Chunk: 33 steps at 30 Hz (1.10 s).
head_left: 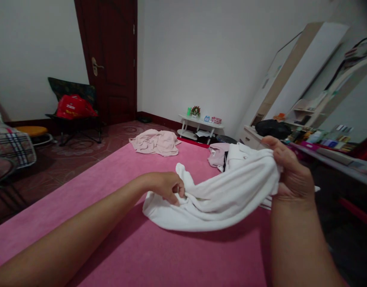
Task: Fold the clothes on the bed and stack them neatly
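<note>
A white cloth garment (222,199) stretches between my two hands above a pink bed surface (177,255). My left hand (168,187) pinches its gathered left part with thumb and fingers. At the other end my right hand (292,169) is closed on the garment's edge and holds it raised. The cloth sags in folds between them, so its exact kind is unclear. Just behind it lie a folded white garment (238,153) with a metal button and a pale pink garment (217,154). A crumpled light pink garment (156,142) rests farther back on the left.
Past the bed's far edge stands a small white table (201,121) with a plant and trinkets. On the right is a dresser (250,137) with a cluttered top. A folding chair (71,85) carrying a red bag (74,107) stands by the dark door (111,59).
</note>
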{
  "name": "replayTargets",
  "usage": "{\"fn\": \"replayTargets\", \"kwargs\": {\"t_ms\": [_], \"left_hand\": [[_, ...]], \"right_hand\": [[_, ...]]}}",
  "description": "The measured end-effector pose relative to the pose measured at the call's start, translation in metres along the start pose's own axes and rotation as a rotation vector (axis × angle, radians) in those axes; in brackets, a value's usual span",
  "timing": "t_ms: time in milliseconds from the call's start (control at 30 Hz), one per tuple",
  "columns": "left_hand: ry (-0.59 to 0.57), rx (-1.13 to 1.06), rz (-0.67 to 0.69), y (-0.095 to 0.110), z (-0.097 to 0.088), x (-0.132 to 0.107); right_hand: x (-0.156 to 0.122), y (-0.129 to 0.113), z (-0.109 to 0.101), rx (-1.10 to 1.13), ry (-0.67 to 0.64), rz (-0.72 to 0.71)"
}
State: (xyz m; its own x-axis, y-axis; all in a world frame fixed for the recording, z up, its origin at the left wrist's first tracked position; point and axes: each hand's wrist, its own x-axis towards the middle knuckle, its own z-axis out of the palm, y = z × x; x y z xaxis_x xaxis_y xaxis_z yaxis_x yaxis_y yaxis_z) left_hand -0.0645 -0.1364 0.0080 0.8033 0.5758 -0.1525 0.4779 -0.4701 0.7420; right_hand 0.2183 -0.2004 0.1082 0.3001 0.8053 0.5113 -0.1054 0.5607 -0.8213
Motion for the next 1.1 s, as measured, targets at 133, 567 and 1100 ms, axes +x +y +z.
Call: {"fn": "replayTargets", "kwargs": {"t_ms": [133,567,1100], "left_hand": [[-0.311,-0.162,0.021,0.035,-0.014,-0.023],[-0.051,0.226,-0.295,0.009,0.012,0.000],[0.026,-0.333,0.225,0.056,-0.057,-0.067]], "right_hand": [[0.011,0.006,-0.006,-0.075,-0.064,0.066],[-0.021,0.098,0.018,-0.884,-0.768,0.589],[-0.012,0.010,0.027,-0.489,-0.965,0.335]]}}
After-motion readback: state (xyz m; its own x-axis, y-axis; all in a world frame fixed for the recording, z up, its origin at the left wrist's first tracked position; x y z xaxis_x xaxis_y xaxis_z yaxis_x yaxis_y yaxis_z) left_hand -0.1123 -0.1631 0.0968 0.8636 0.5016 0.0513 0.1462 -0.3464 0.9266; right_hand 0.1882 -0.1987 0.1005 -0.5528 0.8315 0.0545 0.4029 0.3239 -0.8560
